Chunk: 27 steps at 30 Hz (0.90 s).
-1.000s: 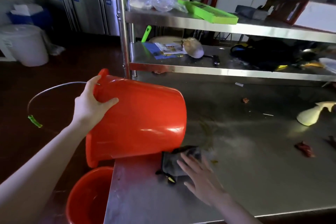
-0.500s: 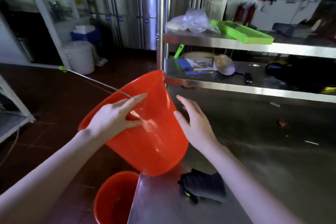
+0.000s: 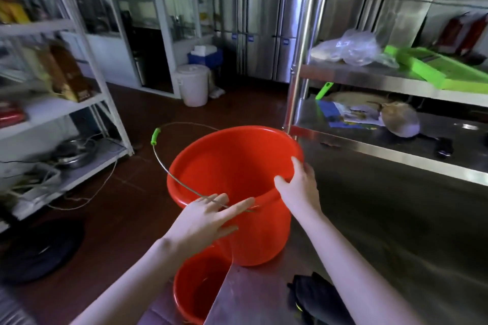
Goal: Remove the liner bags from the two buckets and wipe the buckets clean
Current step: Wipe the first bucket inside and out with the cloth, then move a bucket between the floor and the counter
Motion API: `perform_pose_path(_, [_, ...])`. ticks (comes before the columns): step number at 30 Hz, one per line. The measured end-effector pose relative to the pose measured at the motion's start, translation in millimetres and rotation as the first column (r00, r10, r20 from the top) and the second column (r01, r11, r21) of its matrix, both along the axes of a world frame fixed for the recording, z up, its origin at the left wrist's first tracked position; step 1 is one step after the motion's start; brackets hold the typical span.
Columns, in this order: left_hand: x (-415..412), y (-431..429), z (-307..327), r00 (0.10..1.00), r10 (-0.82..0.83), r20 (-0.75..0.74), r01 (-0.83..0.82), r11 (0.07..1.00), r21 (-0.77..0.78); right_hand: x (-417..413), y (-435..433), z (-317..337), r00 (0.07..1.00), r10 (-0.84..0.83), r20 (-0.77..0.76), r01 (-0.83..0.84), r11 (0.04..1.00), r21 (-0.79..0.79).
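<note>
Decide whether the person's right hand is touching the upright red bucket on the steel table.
Touching. The head view shows the right hand straddling the red bucket's rim, thumb inside and fingers outside, with no gap.

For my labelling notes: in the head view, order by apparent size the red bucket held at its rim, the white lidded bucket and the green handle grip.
1. held red bucket
2. white lidded bucket, farther away, so true size unsure
3. green handle grip
</note>
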State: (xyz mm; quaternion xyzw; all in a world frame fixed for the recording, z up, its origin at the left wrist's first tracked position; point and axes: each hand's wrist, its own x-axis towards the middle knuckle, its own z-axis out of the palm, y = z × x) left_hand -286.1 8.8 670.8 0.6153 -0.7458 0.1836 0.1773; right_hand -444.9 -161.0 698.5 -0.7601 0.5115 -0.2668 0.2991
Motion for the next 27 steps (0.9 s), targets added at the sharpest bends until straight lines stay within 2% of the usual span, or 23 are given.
perform_pose_path(2, [1, 19, -6, 0.982, 0.138, -0.127, -0.133, 0.99, 0.048, 1, -4, -6, 1.0, -0.025, 0.008, 0.025, 1.0, 0.008])
perform_pose_path(3, [2, 30, -8, 0.945, 0.218, -0.243, -0.209, 0.976, 0.064, 1, -6, -9, 0.999, -0.041, 0.016, 0.041, 0.999, 0.007])
perform_pose_path(5, [4, 51, -11, 0.775, 0.368, -0.514, -0.367, 0.924, 0.108, 1, -10, -13, 0.996, -0.067, 0.051, 0.066, 0.998, 0.009])
perform_pose_path(7, [13, 69, -13, 0.541, 0.474, -0.695, -0.485, 0.851, 0.204, 0, -16, -15, 0.993, -0.08, 0.087, 0.078, 0.997, 0.021])
perform_pose_path(9, [26, 80, -16, 0.382, 0.592, -0.71, -0.571, 0.755, 0.322, -1, -21, -16, 0.991, -0.062, 0.121, 0.06, 0.998, 0.023])
perform_pose_path(11, [37, 79, -17, 0.327, 0.697, -0.639, -0.686, 0.64, 0.347, -2, -23, -16, 0.987, -0.03, 0.156, 0.028, 0.999, 0.019])
perform_pose_path(13, [44, 68, -13, 0.293, 0.693, -0.659, -0.749, 0.595, 0.292, 0, -24, -15, 0.983, 0.001, 0.185, -0.005, 1.0, 0.02])
perform_pose_path(15, [52, 51, -11, 0.278, 0.657, -0.701, -0.726, 0.621, 0.295, 5, -25, -14, 0.979, 0.035, 0.203, -0.043, 0.998, 0.035])
perform_pose_path(16, [57, 42, -12, 0.238, 0.639, -0.731, -0.69, 0.641, 0.336, 9, -25, -13, 0.976, 0.054, 0.21, -0.065, 0.997, 0.042])
perform_pose_path(18, [66, 28, -15, 0.072, 0.586, -0.807, -0.612, 0.665, 0.428, 18, -22, -12, 0.97, 0.092, 0.226, -0.107, 0.993, 0.056])
perform_pose_path(20, [76, 21, -21, -0.106, 0.487, -0.867, -0.576, 0.681, 0.453, 28, -17, -12, 0.962, 0.119, 0.247, -0.138, 0.989, 0.061])
perform_pose_path(23, [104, 16, -27, -0.27, 0.4, -0.876, -0.551, 0.682, 0.481, 45, -15, -13, 0.963, 0.131, 0.236, -0.144, 0.989, 0.041])
perform_pose_path(25, [131, 13, -32, -0.317, 0.409, -0.856, -0.544, 0.661, 0.517, 61, -16, -15, 0.969, 0.128, 0.213, -0.137, 0.99, 0.028])
perform_pose_path(27, [159, 10, -40, -0.318, 0.419, -0.85, -0.53, 0.666, 0.526, 82, -17, -18, 0.972, 0.123, 0.202, -0.13, 0.991, 0.02])
